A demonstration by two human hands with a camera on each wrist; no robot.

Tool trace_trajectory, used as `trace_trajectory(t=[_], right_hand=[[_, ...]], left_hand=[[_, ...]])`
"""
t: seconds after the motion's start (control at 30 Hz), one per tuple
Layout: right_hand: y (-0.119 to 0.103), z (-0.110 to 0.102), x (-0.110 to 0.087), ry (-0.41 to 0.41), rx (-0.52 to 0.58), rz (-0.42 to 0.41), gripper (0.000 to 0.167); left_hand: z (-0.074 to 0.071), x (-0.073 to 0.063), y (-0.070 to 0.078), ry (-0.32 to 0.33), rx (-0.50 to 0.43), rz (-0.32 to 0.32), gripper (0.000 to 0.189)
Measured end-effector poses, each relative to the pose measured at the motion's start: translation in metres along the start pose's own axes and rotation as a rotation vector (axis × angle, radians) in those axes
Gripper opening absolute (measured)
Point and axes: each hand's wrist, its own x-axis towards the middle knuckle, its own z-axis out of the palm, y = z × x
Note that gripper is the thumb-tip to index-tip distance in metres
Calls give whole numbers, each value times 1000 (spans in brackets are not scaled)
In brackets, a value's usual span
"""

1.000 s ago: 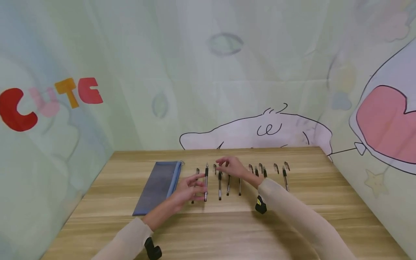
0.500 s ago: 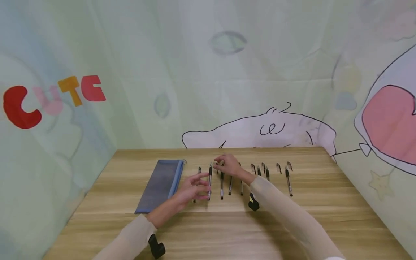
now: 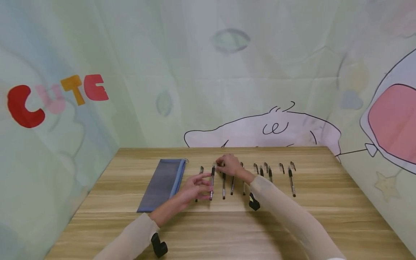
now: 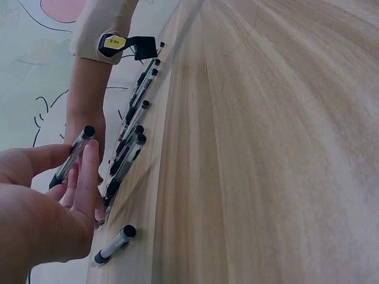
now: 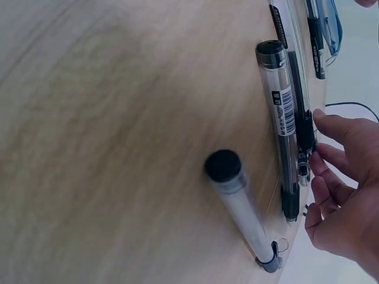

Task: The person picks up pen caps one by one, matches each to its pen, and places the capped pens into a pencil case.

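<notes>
My left hand [image 3: 195, 187] holds an uncapped gel pen [image 3: 212, 182] upright between thumb and fingers, its tip pointing to the back of the table. In the left wrist view the dark end of this pen [image 4: 89, 131] sticks out past the fingertips. Just right of the tip, my right hand [image 3: 230, 165] reaches down to the tabletop with bent fingers. Its thumb and forefinger pinch a small clear pen cap [image 5: 315, 137], partly covered by the fingers. Another pen [image 3: 224, 187] lies directly below this hand, and one more [image 4: 117, 244] lies beneath the left hand.
A blue mesh zip pouch [image 3: 162, 184] lies left of the left hand. Several black gel pens, such as the rightmost pen [image 3: 292, 184], form a row on the wooden table [image 3: 208, 231]. Loose caps, like this black cap [image 3: 281, 168], lie behind them. A printed curtain [image 3: 146, 72] hangs behind.
The right hand has lowered slightly and closed its fingertips at the cap near the held pen's tip. The left hand keeps its grip. The whole view has shifted a little.
</notes>
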Motion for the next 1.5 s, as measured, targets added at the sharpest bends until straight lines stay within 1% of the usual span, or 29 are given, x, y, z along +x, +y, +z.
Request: trace_trajectory(t=[0.07, 0.1, 0.13, 0.3, 0.33, 0.37, 0.47, 0.57, 0.7, 0.77, 0.97, 1.1, 1.23, 1.37, 1.5], right_hand=[[0, -1, 0, -8, 11, 22, 28], [16, 12, 6, 4, 11, 7, 31], [16, 12, 6, 3, 9, 12, 31], [16, 16, 10, -9, 28, 56, 30], [0, 3, 5, -21, 36, 88, 28], [0, 4, 6, -16, 47, 94, 28], [3, 6, 7, 11, 121, 101, 29], [6, 4, 6, 36, 247, 110, 30], [5, -6, 2, 45, 403, 185, 34], [4, -12, -1, 48, 453, 235, 36], [0, -31, -13, 39, 610, 347, 40], [4, -40, -21, 24, 697, 419, 43], [9, -48, -27, 21, 756, 470, 46], [14, -54, -30, 13, 793, 479, 48], [15, -56, -33, 6, 824, 478, 48]], left_hand=[[0, 0, 0, -3, 5, 0, 61], [-1, 0, 0, -4, 6, 1, 61], [-1, 0, 0, -4, 8, 1, 61], [-2, 0, -1, 2, 5, -2, 61], [-2, -1, -1, 3, 3, -2, 61], [-2, -1, -1, 3, 1, -2, 60], [-3, -1, -1, 6, -1, -1, 60], [-1, -2, -2, 11, 0, -1, 60], [3, -3, -3, 16, -2, 5, 59], [6, -3, -3, 20, -8, 8, 58], [11, -4, -1, 39, -16, 8, 59], [13, -3, 1, 40, -19, 4, 60], [15, -2, 1, 33, -16, -2, 60], [19, 0, 2, 7, -9, 3, 62], [26, 3, 2, -26, -2, 19, 62]])
